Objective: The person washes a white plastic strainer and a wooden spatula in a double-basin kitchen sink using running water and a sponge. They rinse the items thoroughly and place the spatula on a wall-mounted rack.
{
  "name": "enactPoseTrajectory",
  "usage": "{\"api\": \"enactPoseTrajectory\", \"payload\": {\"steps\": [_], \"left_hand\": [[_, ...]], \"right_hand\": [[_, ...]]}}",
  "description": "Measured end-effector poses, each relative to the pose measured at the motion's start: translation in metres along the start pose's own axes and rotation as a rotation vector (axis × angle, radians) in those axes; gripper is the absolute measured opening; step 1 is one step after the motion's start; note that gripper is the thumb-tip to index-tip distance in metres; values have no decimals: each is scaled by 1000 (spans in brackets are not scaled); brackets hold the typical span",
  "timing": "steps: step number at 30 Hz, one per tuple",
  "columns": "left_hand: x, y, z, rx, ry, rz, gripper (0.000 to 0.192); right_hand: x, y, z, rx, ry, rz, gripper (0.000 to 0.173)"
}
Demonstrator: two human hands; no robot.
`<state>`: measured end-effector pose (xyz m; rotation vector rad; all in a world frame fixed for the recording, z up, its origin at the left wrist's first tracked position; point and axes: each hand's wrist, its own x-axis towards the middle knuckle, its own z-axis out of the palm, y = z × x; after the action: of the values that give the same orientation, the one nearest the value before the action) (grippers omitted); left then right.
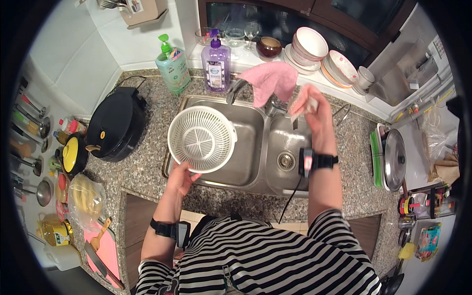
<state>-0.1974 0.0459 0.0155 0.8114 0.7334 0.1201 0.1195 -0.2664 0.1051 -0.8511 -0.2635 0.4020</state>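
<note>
My left hand (181,178) grips the near rim of a round white plastic colander (202,140) above the large sink basin (247,147). Its slotted inside faces up and nothing lies in it. Over by the tap's base, my right hand (318,110) is closed around a pink and white cloth (303,101). A second pink cloth (273,82) drapes over the curved metal faucet (236,91). Below my right hand is the smaller sink basin (282,142) with its drain strainer (286,160).
Two pump bottles, one green (172,70) and one purple (216,66), stand behind the sink. Bowls (309,44) and plates line the windowsill. A black appliance (116,125) sits left. A knife (99,260) lies on the pink cutting board (110,245). A pot lid (395,158) stands right.
</note>
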Motion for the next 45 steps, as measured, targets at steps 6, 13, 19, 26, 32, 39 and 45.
{"api": "enactPoseTrajectory", "payload": {"steps": [6,13,19,26,32,39,45], "left_hand": [[-11,16,-19,168,174,161,64],[-21,58,-51,306,251,335,80],[-19,87,-94,351,226,331,84],[-27,111,-113,308,180,260,79],[-23,125,-129,251,82,221,71],[-14,136,-129,211,14,159,67],[-7,139,-134,187,17,159,60]], "right_hand": [[-55,74,27,511,285,195,39],[-80,146,102,550,-106,595,57],[14,237,170,739,-272,437,38],[191,221,229,609,305,-93,22],[256,193,233,570,281,56,39],[294,189,205,157,337,-9,31],[271,172,252,24,204,262,14]]}}
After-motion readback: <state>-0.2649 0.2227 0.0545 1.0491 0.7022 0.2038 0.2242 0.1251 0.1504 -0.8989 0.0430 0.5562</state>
